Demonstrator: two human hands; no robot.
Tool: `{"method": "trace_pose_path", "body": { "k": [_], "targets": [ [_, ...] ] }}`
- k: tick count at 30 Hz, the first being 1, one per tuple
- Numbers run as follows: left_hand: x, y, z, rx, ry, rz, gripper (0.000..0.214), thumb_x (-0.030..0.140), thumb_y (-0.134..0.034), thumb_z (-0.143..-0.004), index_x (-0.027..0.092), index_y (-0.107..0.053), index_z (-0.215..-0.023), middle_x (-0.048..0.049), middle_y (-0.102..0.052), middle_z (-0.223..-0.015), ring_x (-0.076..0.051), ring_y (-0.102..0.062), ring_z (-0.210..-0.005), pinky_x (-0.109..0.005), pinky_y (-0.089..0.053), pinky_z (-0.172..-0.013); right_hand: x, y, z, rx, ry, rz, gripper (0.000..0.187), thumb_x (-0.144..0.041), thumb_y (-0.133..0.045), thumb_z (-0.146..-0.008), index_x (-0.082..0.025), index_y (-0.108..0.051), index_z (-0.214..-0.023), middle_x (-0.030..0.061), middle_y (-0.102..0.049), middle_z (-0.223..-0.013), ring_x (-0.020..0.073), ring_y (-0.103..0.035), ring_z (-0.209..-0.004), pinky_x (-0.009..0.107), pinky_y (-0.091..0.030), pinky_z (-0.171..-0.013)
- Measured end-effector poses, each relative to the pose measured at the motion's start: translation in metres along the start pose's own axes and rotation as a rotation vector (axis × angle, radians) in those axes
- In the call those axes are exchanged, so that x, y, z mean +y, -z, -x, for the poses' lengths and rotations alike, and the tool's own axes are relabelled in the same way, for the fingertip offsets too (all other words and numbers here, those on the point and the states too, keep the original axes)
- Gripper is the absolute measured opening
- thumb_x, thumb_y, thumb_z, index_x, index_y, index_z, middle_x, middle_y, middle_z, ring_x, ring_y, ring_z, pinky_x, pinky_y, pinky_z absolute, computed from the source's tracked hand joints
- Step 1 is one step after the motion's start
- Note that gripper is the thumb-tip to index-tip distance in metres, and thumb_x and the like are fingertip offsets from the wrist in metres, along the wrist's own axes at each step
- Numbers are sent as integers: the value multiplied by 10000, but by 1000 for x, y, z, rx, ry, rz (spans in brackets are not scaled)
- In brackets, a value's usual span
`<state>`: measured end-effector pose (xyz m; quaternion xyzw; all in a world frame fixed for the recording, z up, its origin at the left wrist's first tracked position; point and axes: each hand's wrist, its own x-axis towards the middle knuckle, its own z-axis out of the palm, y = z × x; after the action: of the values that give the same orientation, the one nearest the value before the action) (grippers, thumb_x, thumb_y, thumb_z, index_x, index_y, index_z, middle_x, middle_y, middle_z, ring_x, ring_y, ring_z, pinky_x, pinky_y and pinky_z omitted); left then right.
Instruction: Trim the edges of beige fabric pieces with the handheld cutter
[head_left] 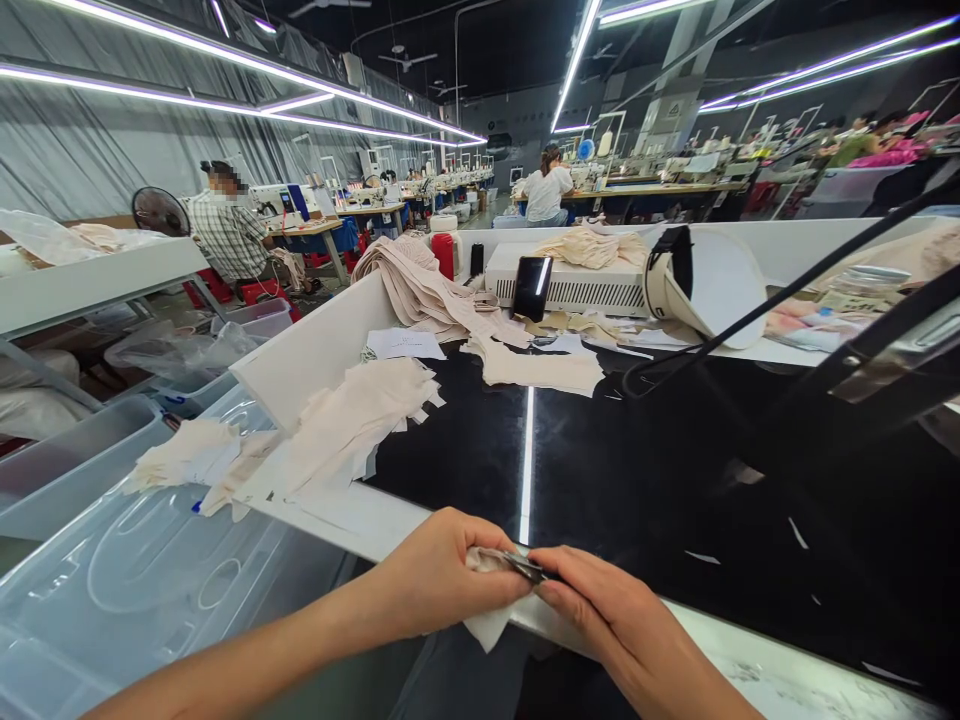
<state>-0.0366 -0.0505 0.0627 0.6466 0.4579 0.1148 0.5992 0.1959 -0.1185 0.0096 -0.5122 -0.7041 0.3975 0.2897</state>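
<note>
left hand [446, 570] pinches pale cloth [490, 628], right hand [609, 605] holds metal snips [526, 567].

- long strip lights [578, 55] under a pretty dark ceiling [517, 40]
- wrinkly grey curtain [112, 160] along the left
- black fan [160, 212] near it
- tables [307, 228] going way back, red stools [262, 290]
- pale pillar [673, 90], right side

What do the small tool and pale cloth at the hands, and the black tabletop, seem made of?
Small tool: probably metal, given its grey glint.
Pale cloth: matte, soft-looking fabric, judging by its folds; fibre unclear.
Black tabletop: smooth and glossy, perhaps glass or acrylic, from its bright, sharp reflection.
</note>
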Motion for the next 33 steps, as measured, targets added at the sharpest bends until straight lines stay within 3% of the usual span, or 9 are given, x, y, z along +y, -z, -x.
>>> {"method": "trace_pose_path", "body": {
  "k": [17, 22, 33],
  "targets": [
    [2, -1, 0, -29, 10, -11, 252, 395, -752, -826, 204, -626, -718, 49, -457, -663, -127, -377, -645, -305, -243, -571, -3, -1, -1, -1, -6, -37, 498, -637, -449, -1195, -317, -827, -1236, 43, -854, -1106, 228, -816, -993, 314, -635, -900],
    [-1, -2, 0, -40, -4, -17, 240, 382, -737, -843, 204, -620, -732, 52, -462, -683, -128, -379, -659, -305, -257, -579, -4, -1, -4, 7, 7, 0, 539, -642, -419, -1194, -285, -799, -1058, 53, -838, -1029, 242, -807, -954, 317, -633, -837],
    [-5, -5, -1, -85, -25, 27, 247, 351, -753, -877, 198, -622, -734, 53, -465, -667, -122, -371, -643, -298, -253, -568, -2, -5, -2, 17, 43, 30, 558, -610, -391, -1205, -265, -764, -975, 52, -837, -988, 224, -798, -891, 295, -616, -783]
  ]
}}
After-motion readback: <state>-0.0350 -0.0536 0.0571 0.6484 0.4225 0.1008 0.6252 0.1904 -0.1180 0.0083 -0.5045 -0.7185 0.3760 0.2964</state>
